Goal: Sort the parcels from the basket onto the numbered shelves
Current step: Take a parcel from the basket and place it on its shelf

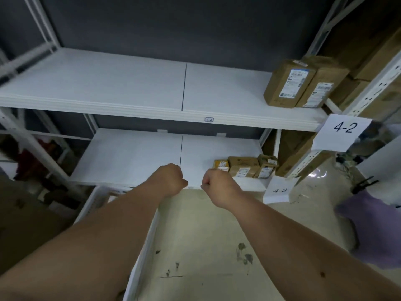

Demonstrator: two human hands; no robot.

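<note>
Both bare forearms reach forward and down toward a white metal rack. The left hand (171, 180) and the right hand (218, 184) are each curled into a loose fist, knuckles up, thumbs facing one another across a small gap; nothing shows inside either fist, and whether they grasp something beneath them cannot be told. They hover just in front of the lower shelf's front edge.

The upper shelf (130, 88) is a flat, matte white board made of two panels meeting at a thin dark seam. At its right end stand two upright brown cardboard parcels (303, 83), rectangular and taped, side by side and touching, each with a white printed shipping label. A paper tag reading 4-2 (344, 128) hangs from the perforated white upright (377, 83) beside them.

The lower shelf (134, 157), also smooth white and split by a seam, carries a cluster of small parcels (246, 167) at its right end: a yellow padded one and several low brown cartons pressed together. A paper tag marked 4-3 (280, 190) sits just below them.

The pale floor (195, 246) is scuffed with dark marks. The basket is not in view.
</note>
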